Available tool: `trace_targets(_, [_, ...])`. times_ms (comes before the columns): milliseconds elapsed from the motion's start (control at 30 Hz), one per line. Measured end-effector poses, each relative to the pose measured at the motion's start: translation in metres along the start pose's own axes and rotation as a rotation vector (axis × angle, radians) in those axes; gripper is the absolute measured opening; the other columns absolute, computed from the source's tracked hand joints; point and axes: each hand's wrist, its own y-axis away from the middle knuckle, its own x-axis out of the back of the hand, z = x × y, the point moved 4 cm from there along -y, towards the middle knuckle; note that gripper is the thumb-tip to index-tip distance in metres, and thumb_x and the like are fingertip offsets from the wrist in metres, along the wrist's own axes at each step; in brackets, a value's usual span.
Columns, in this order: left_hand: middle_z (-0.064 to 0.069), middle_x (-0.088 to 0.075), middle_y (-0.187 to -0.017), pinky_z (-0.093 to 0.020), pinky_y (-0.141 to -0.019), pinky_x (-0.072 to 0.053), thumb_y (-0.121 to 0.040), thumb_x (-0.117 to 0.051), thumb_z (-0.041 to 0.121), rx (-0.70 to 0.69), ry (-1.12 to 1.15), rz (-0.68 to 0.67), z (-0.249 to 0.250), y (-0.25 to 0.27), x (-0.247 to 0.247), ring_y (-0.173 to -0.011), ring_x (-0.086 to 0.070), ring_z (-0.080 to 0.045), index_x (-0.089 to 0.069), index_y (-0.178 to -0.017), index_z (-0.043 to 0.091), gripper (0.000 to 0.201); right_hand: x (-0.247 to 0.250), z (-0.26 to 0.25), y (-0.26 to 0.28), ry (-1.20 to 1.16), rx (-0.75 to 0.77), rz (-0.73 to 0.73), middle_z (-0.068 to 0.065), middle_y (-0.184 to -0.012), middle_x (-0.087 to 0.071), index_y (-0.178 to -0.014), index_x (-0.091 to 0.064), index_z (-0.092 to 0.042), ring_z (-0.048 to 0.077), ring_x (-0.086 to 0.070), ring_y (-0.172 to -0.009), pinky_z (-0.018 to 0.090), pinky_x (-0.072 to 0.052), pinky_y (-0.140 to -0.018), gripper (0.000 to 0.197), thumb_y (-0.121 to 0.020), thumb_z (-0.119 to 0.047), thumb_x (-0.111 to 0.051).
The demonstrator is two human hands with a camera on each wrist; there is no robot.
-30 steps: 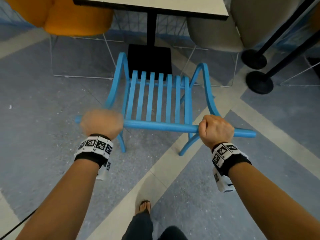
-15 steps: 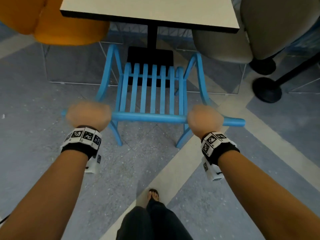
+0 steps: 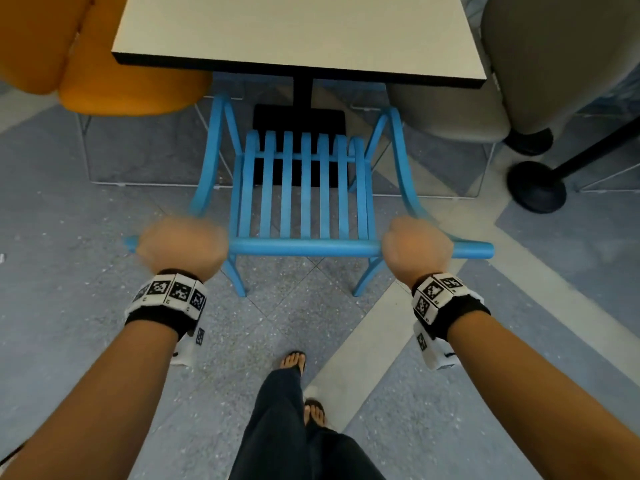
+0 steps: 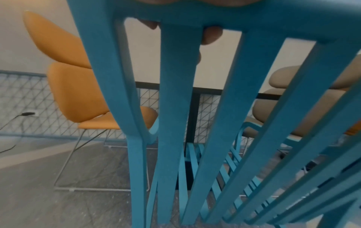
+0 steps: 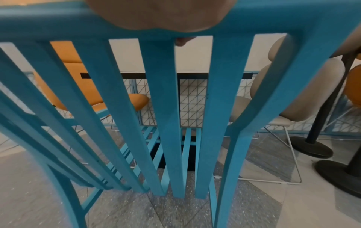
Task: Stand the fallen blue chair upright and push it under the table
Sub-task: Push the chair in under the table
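The blue slatted chair [image 3: 301,188] stands upright on the floor, facing the white table [image 3: 298,32]. Its front legs reach beneath the table's near edge, close to the black pedestal base [image 3: 299,117]. My left hand [image 3: 181,245] grips the left end of the chair's top rail [image 3: 304,247]. My right hand [image 3: 417,245] grips the rail near its right end. In the left wrist view my fingertips [image 4: 212,34] curl over the rail behind the chair's back slats [image 4: 177,108]. The right wrist view shows the chair back [image 5: 162,108] from behind, with my palm [image 5: 160,13] on the rail.
An orange chair [image 3: 104,71] stands left of the table and a beige chair [image 3: 502,81] right of it, both on thin wire legs. Black round post bases [image 3: 535,188] sit at the far right. My feet [image 3: 294,363] stand behind the blue chair.
The chair has slid forward toward the table with both hands on its rail. Its front legs now reach under the table's edge. I have stepped forward behind it.
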Motion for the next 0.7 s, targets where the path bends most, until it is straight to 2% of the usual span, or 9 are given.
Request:
trace_targets(100, [-0.015, -0.052, -0.045, -0.028, -0.052, -0.028, -0.075, -0.041, 0.029, -0.042, -0.024, -0.087, 0.005, -0.003, -0.002, -0.047, -0.039, -0.023, -0.065, -0.053, 0.003, 0.041, 0.003, 0.009, 0.001, -0.001, 0.030, -0.004, 0.006, -0.053, -0.056, -0.056, -0.051, -0.012, 0.026, -0.050, -0.051, 0.025, -0.021, -0.048, 0.030, -0.076, -0.028, -0.037])
trace_targets(233, [-0.001, -0.032, -0.037, -0.026, -0.050, -0.028, -0.084, -0.040, 0.037, -0.107, -0.105, -0.287, 0.021, -0.005, -0.007, -0.044, -0.039, -0.025, -0.064, -0.054, 0.006, 0.049, 0.007, 0.040, 0.007, 0.022, -0.076, 0.023, 0.012, -0.050, -0.054, -0.052, -0.052, -0.007, 0.029, -0.046, -0.048, 0.027, -0.022, -0.049, 0.036, -0.076, -0.028, -0.035])
trace_targets(333, [-0.001, -0.034, -0.038, -0.027, -0.051, -0.030, -0.085, -0.041, 0.036, -0.109, -0.156, -0.330, 0.019, -0.004, -0.010, -0.044, -0.042, -0.025, -0.062, -0.053, 0.008, 0.047, 0.007, 0.044, 0.009, 0.026, -0.128, -0.006, 0.012, -0.048, -0.049, -0.047, -0.052, -0.004, 0.025, -0.039, -0.047, 0.029, -0.025, -0.049, 0.041, -0.075, -0.026, -0.032])
trace_targets(467, [-0.004, -0.038, -0.038, -0.022, -0.047, -0.026, -0.084, -0.039, 0.032, -0.122, -0.185, -0.374, 0.017, -0.004, -0.008, -0.039, -0.038, -0.022, -0.056, -0.048, 0.006, 0.048, 0.015, 0.035, 0.007, -0.009, -0.177, -0.093, 0.010, -0.051, -0.042, -0.048, -0.039, -0.009, 0.026, -0.041, -0.048, 0.030, -0.032, -0.050, 0.031, -0.074, -0.026, -0.034])
trace_targets(567, [-0.004, -0.041, -0.039, -0.022, -0.047, -0.026, -0.083, -0.039, 0.032, -0.115, -0.213, -0.391, 0.007, -0.004, -0.002, -0.041, -0.042, -0.024, -0.056, -0.046, 0.006, 0.048, 0.013, 0.028, 0.013, -0.003, -0.185, -0.126, 0.009, -0.051, -0.043, -0.050, -0.042, -0.007, 0.026, -0.041, -0.046, 0.028, -0.030, -0.048, 0.040, -0.070, -0.036, -0.023])
trace_targets(633, [-0.004, -0.041, -0.039, -0.020, -0.046, -0.023, -0.083, -0.040, 0.033, -0.109, -0.236, -0.404, 0.002, -0.004, -0.003, -0.040, -0.038, -0.021, -0.058, -0.047, 0.006, 0.048, 0.009, 0.026, 0.017, 0.005, -0.170, -0.123, 0.006, -0.048, -0.042, -0.048, -0.045, -0.008, 0.025, -0.041, -0.043, 0.024, -0.027, -0.045, 0.042, -0.068, -0.037, -0.023])
trace_targets(700, [-0.004, -0.041, -0.039, -0.019, -0.046, -0.022, -0.083, -0.040, 0.033, -0.108, -0.244, -0.423, 0.002, -0.004, -0.006, -0.039, -0.036, -0.020, -0.057, -0.047, 0.006, 0.048, 0.010, 0.024, 0.019, -0.001, -0.144, -0.087, 0.004, -0.046, -0.039, -0.044, -0.041, -0.011, 0.023, -0.038, -0.040, 0.019, -0.019, -0.042, 0.036, -0.068, -0.034, -0.026])
